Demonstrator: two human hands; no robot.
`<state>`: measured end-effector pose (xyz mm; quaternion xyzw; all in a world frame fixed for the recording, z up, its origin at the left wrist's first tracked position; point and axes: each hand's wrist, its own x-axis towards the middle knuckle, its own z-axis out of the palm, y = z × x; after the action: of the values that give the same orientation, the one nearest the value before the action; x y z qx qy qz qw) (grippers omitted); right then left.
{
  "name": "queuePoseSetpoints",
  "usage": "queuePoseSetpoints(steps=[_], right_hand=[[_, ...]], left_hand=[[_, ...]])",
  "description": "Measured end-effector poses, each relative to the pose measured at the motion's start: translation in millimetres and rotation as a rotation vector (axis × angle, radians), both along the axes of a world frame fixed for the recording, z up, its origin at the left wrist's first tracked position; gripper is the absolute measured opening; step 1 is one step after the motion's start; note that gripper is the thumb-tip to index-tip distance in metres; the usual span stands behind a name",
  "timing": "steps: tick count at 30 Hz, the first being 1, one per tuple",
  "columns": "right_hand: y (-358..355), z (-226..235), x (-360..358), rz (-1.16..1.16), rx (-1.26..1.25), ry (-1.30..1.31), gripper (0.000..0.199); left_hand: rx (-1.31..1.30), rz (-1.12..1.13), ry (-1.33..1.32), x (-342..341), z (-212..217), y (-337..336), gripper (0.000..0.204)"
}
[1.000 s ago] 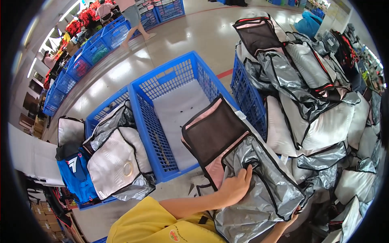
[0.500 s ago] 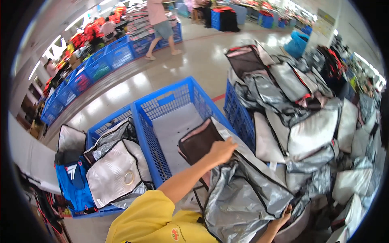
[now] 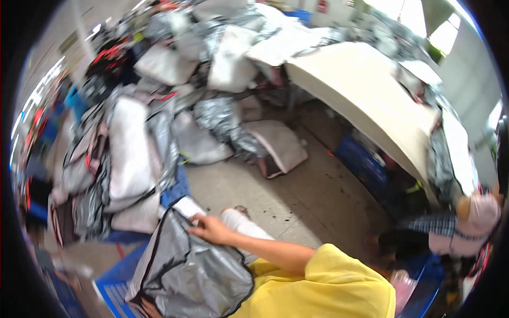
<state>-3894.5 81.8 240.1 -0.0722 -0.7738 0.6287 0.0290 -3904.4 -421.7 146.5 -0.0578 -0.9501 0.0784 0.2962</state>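
Note:
A silver, foil-like bag piece with black edging [image 3: 199, 275] lies in front of my body, slightly blurred. My right hand [image 3: 209, 229] reaches across from the right, its fingers bent and closed on the piece's upper edge. At the lower left, a small skin-toned patch, which looks like my left hand [image 3: 150, 308], shows beside the silver piece's corner. Its fingers are hidden, so I cannot see how it holds. Under the piece's left side is a blue plastic crate [image 3: 108, 289].
Silver and whitish bag pieces [image 3: 127, 148] are heaped at left and along the back. A cream sheet or board [image 3: 366, 79] slants over dark space at right, beside a blue crate [image 3: 363, 161]. A person in a light cap [image 3: 480, 209] bends at the far right.
My view has swung to the right, from the row of blue crates to the heaps. The silver piece has turned with me. My right hand has moved to its upper edge; my left has dropped low.

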Motion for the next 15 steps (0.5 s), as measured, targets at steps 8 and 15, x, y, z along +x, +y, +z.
queuePoseSetpoints(steps=[8, 15], right_hand=[[5, -46, 68, -0.021, 0.031, 0.095, 0.044], [2, 30, 38, -0.038, -0.183, 0.15, 0.04]], left_hand=[[0.193, -0.283, -0.048, -82, 31, 147, 0.036], [0.315, -0.262, -0.076, -69, 63, 164, 0.034]])
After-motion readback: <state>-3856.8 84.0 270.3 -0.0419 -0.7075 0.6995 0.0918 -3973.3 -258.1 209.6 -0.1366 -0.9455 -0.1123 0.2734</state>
